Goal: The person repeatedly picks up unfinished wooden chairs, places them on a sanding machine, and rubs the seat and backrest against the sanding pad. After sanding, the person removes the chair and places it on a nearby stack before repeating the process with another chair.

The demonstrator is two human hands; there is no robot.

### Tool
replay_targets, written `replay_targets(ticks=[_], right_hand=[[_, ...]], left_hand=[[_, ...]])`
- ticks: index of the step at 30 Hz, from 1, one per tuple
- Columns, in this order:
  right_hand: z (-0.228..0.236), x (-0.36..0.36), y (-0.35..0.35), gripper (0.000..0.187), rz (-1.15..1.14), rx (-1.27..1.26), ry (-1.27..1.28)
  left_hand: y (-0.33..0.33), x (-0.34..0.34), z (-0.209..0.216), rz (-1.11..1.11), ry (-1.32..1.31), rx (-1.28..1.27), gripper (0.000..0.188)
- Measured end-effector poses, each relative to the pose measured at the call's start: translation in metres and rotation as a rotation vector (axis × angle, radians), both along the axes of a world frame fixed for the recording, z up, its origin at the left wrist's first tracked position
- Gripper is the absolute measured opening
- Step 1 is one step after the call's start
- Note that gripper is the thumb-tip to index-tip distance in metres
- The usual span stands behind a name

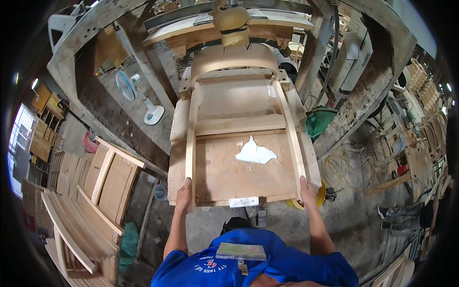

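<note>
A pale wooden chair back frame (191,153) lies on a wooden board (215,167), its two long posts pointing toward me. A curved top rail (234,58) joins the posts at the far end, and a crosspiece (240,125) spans them midway. My left hand (183,195) is closed round the near end of the left post. On the other side, my right hand (308,192) grips the right post's near end. Between the posts, a torn white sheet (256,152) rests on the board. A white wrapped piece (244,202) sits at its front edge.
Heavy metal uprights (358,103) flank the board. Over the top rail hangs a tan wrapped block (232,24). A fan (153,115) stands at left, beyond stacked curved wooden parts (79,229). A yellow bucket (322,193) is by my right hand; another person's legs (404,217) show at right.
</note>
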State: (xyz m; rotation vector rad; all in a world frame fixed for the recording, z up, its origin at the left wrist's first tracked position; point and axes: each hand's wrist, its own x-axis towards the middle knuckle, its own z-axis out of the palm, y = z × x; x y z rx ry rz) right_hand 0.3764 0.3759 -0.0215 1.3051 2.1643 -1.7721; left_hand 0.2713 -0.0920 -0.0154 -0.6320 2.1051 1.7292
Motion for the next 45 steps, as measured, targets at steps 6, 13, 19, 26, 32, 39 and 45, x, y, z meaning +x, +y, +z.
replay_targets(ticks=[6,13,19,26,32,39,45], right_hand=[[-0.002,-0.046,-0.001,0.063,-0.015,0.118,0.056],[-0.005,-0.055,-0.005,0.06,-0.04,0.13,0.017],[-0.011,-0.039,0.003,0.051,-0.076,0.197,0.064],[0.003,-0.058,-0.001,0.082,0.14,0.352,-0.139],[0.016,-0.045,0.002,0.086,0.117,0.307,-0.152],[0.006,-0.049,0.003,0.088,0.131,0.281,-0.163],[0.005,-0.051,0.001,0.09,0.133,0.335,-0.174]], left_hand=[[-0.002,-0.051,0.001,-0.07,-0.015,-0.033,0.075],[-0.004,-0.054,0.001,-0.023,-0.054,0.052,0.068],[0.007,-0.073,-0.003,-0.119,-0.036,0.106,0.065],[0.013,-0.063,-0.026,-0.094,0.051,0.042,0.055],[0.027,-0.069,-0.037,-0.127,0.033,-0.02,0.055],[0.025,-0.07,-0.039,-0.12,0.04,-0.045,0.055],[0.039,-0.071,-0.035,-0.094,0.044,-0.054,0.055]])
